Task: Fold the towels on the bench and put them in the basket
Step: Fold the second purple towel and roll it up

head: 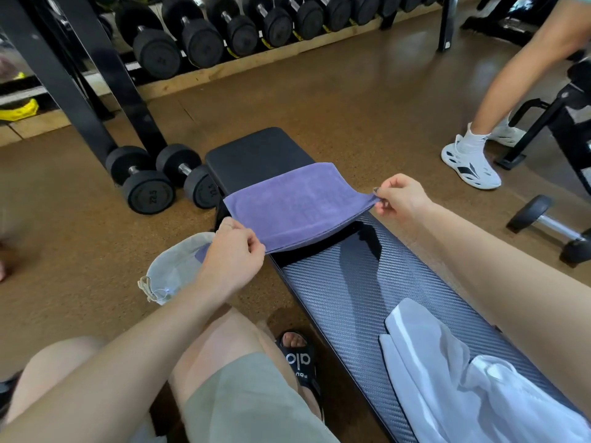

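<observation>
Two hands hold one purple towel (pixel 287 203) over the tabletop (pixel 351 282). The left hand (pixel 233 260) pinches the near corner of the towel, with its fingers (pixel 252 247) curled tight around the edge. The right hand (pixel 401 199) pinches the other corner, and its fingers (pixel 380 203) are closed on the cloth too. Between the two sets of fingers the towel is pulled flat and lifted a little, so a dark shadow lies under it. Past the fingers, the far part of the towel rests on the black pad of the tabletop. Just under the left fingers, on the floor, sits a grey basket (pixel 172 270) made of soft cloth, with a string at its rim. A bit of purple shows inside it. Closer to the person than the right fingers, a white towel (pixel 447 378) lies in a loose heap on the tabletop. To the left of the left fingers, two black dumbbells (pixel 156 177) sit on the brown floor. Far behind the fingers, a long rack of dumbbells (pixel 240 30) stands by the wall. To the right of the right fingers, another person's leg and white shoe (pixel 470 164) stand on the floor, near one more dumbbell (pixel 550 225).
</observation>
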Available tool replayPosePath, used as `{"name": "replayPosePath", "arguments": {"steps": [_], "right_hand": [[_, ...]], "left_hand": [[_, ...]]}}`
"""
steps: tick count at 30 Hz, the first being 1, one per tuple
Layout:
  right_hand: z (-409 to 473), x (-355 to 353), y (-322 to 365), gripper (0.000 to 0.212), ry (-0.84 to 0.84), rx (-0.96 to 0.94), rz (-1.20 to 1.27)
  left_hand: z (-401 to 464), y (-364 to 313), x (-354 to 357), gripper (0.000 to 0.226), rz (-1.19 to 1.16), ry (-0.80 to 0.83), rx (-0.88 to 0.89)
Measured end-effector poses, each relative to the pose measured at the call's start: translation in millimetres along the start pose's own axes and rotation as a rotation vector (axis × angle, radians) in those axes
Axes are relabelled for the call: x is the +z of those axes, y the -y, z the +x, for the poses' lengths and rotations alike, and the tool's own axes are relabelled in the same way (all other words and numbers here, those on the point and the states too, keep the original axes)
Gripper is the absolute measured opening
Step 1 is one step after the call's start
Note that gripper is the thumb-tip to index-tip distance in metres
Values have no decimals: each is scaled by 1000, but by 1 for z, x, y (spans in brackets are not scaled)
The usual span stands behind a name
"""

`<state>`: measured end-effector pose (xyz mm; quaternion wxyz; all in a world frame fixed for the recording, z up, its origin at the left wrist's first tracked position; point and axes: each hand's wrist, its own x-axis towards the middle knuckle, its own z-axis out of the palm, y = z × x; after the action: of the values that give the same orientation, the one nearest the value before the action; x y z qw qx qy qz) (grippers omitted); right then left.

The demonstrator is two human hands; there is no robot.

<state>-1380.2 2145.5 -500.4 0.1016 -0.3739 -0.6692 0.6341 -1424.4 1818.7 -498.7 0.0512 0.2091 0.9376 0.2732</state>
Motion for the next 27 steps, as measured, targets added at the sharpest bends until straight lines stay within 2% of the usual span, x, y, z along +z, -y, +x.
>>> {"name": "replayPosePath", "arguments": {"steps": [2, 4, 8, 12, 15, 17, 19, 23, 25, 27], "right_hand": [[-4, 1, 14, 18, 44, 6, 149], [-10, 0, 26, 10, 95, 3, 209], [-13, -7, 38, 19, 195, -57, 237], [-11, -12, 40, 31, 174, -132, -9], [-13, -9, 41, 26, 60, -305, -503], [-18, -4, 42, 16, 30, -447, -688], [-21, -2, 44, 8, 56, -551, -724], [-24, 0, 56, 16, 109, -642, -808], [-25, 1, 69, 22, 176, -642, -817], [-28, 5, 82, 24, 289, -567, -678]], "left_hand": [[3, 2, -10, 5, 62, 11, 55], [7, 10, -20, 14, 115, 38, 117], [19, 21, -40, 12, 260, -30, 262], [27, 24, -58, 10, 319, -67, 361], [28, 23, -68, 10, 309, -85, 355], [29, 21, -73, 11, 305, -96, 337], [32, 22, -79, 12, 312, -115, 315], [39, 23, -96, 12, 379, -135, 269], [44, 21, -106, 12, 400, -146, 246], [49, 20, -115, 10, 398, -177, 227]]}}
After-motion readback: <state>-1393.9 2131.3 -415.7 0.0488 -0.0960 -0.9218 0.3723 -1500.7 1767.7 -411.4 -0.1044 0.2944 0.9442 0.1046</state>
